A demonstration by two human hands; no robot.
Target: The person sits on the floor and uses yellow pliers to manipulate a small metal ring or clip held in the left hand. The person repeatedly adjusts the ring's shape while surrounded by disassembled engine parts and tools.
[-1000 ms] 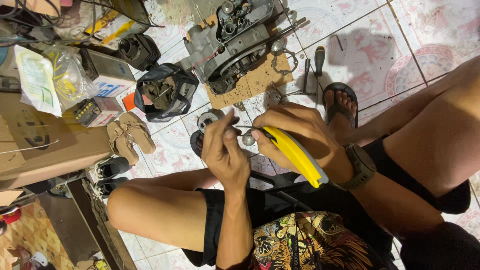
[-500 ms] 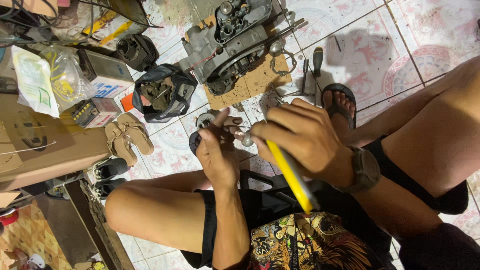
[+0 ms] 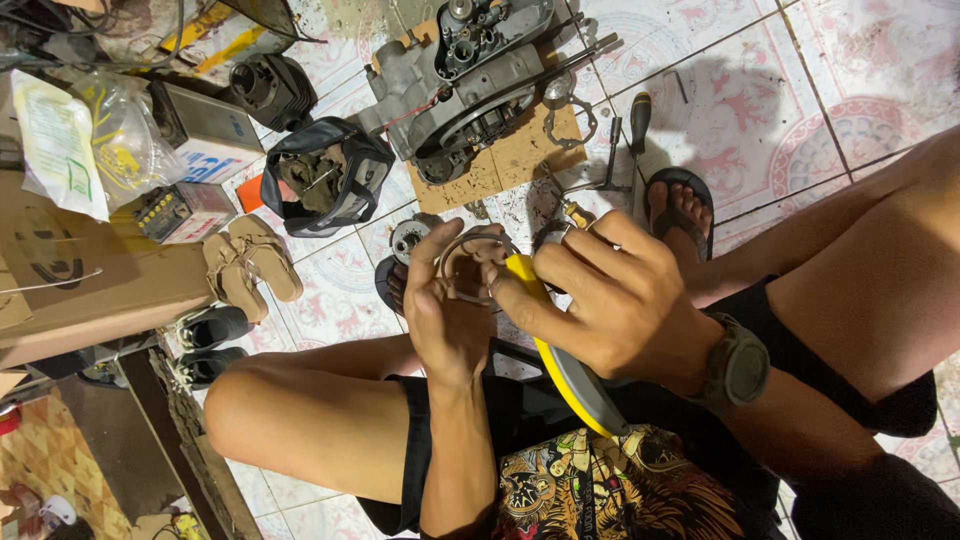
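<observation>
Head view, person seated on the tiled floor point(image 3: 880, 60), knees apart, both hands raised between them.

Left hand point(image 3: 452, 310): fingers curled up around a thin metal ring point(image 3: 470, 262), grip narrow, thumb and fingertips pinching the ring's lower arc. The ring stands roughly on edge, most of its loop clear above the fingertips, open to the camera.

Right hand point(image 3: 610, 300): closed around the yellow handle of a tool point(image 3: 550, 350); the handle runs down and right out of the palm towards a grey end over the lap. Grip tight on the handle. Tool tip is hidden behind the fingers; cannot tell its shape. The index finger reaches left and touches or nearly touches the ring; which, cannot tell. A dark wristwatch point(image 3: 738, 365) sits on this wrist.

So the ring lies at the left grip's fingertips, just left of the right grip, between the two hands.

Surroundings: an engine casing point(image 3: 470, 70) rests on a piece of board point(image 3: 520, 155) on the floor ahead of the hands. A black bag point(image 3: 325, 180) lies left of it, a screwdriver point(image 3: 638, 125) right of it. A sandalled foot point(image 3: 680, 205) sits just beyond the right hand. A pair of tan sandals point(image 3: 250, 265) lies at left beside a cardboard box point(image 3: 70, 280).
</observation>
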